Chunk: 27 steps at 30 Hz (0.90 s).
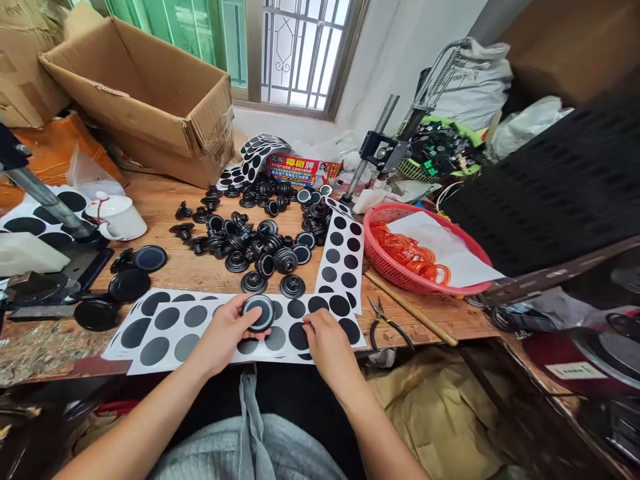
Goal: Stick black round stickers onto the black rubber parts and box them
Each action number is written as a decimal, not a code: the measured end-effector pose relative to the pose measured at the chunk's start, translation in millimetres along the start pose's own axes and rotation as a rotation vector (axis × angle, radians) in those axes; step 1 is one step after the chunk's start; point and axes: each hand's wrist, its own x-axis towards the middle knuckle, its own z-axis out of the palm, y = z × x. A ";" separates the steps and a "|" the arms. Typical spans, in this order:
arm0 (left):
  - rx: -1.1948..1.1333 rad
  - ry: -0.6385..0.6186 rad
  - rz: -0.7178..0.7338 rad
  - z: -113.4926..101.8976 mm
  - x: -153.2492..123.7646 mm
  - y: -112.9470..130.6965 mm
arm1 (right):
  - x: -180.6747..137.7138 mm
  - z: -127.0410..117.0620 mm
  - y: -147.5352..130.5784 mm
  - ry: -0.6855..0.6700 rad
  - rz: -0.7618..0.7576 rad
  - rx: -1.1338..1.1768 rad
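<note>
My left hand (233, 333) is closed around a round black knob (259, 313), its flat grey-ringed face tilted up toward me and the thumb across it. To its right, the fingertips of my right hand (327, 340) are pinched together at the edge of a round black sticker (299, 337). That sticker lies on a white sheet of round stickers (205, 347) spread along the table's front edge under both hands. Another sticker sheet (345, 247) stretches back from the right end. Beyond my hands lies a loose heap of black knobs (240, 240), some face up and some on their sides.
A red basket (380, 257) with orange rings stands right, near pliers (385, 327) and a wooden stick (415, 308). Left are a white cup (120, 219), larger black discs (129, 285) and a metal press (55, 200). Behind stand a cardboard box (140, 127) and another press (383, 147).
</note>
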 end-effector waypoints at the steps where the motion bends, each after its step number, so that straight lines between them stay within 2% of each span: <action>1: -0.019 -0.010 0.002 8.3 2.2 -3.5 | 3.0 1.3 -2.5 -0.019 0.007 -0.030; 5: -0.071 0.016 0.011 27.1 12.5 -17.0 | 15.3 -2.8 -0.6 -0.099 -0.029 -0.044; 10: -0.090 0.044 0.002 23.3 14.9 -20.1 | 19.4 -11.0 7.9 -0.166 -0.110 0.003; 17: -0.104 0.044 0.002 23.2 13.3 -18.5 | 13.1 -4.7 5.0 -0.105 -0.036 0.002; 22: -0.098 0.048 0.001 23.7 12.6 -18.1 | 16.4 -5.7 4.2 -0.132 -0.086 -0.015; 27: -0.095 0.044 0.006 22.6 12.6 -19.4 | 4.0 -0.4 9.1 -0.092 -0.139 -0.055</action>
